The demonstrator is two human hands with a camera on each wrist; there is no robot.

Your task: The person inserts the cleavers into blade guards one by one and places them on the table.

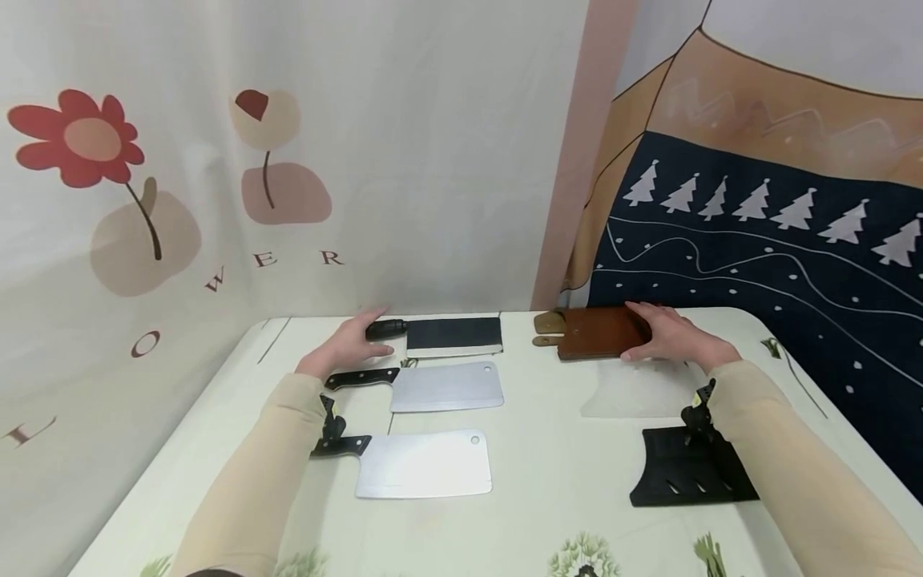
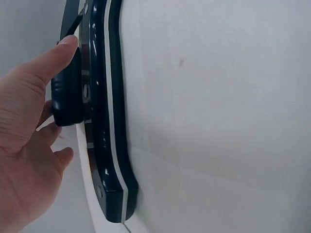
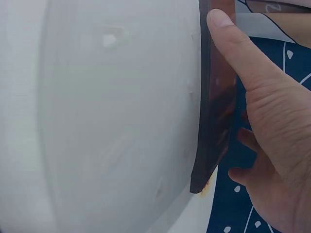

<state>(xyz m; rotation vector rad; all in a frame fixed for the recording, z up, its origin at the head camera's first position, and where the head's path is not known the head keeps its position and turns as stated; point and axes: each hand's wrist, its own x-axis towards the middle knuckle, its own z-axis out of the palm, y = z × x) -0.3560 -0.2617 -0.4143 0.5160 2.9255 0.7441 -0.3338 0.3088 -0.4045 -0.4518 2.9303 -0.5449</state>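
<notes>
Both hands reach to the far side of the table. The left hand (image 1: 352,341) is spread about the handle (image 1: 386,329) of the farthest knife, thumb on the near side and fingers on the far side; how firmly it touches, I can't tell. The right hand (image 1: 678,336) is spread too, spanning the brown cover (image 1: 594,333) with its thumb on the near edge and its fingers toward the far one, which I'd guess steadies it flat.

A printed curtain (image 1: 433,200) hangs behind, and the white table (image 1: 537,481) carries everything. Of the knives on its left half, the near cleaver (image 1: 425,465) looks biggest, then the middle cleaver (image 1: 449,388), then the dark knife (image 1: 454,333) at the back. All lie with handles to the left and edges toward the person, apparently so that each handle falls on the left hand's side and the rows stay apart.

The covers make a matching column on the right: the black cover (image 1: 667,465) nearest, partly behind the right sleeve, the clear cover (image 1: 620,393) next, the brown one farthest, level with the dark knife. Smallest are its straps (image 1: 550,323), pointing left toward the knives.
</notes>
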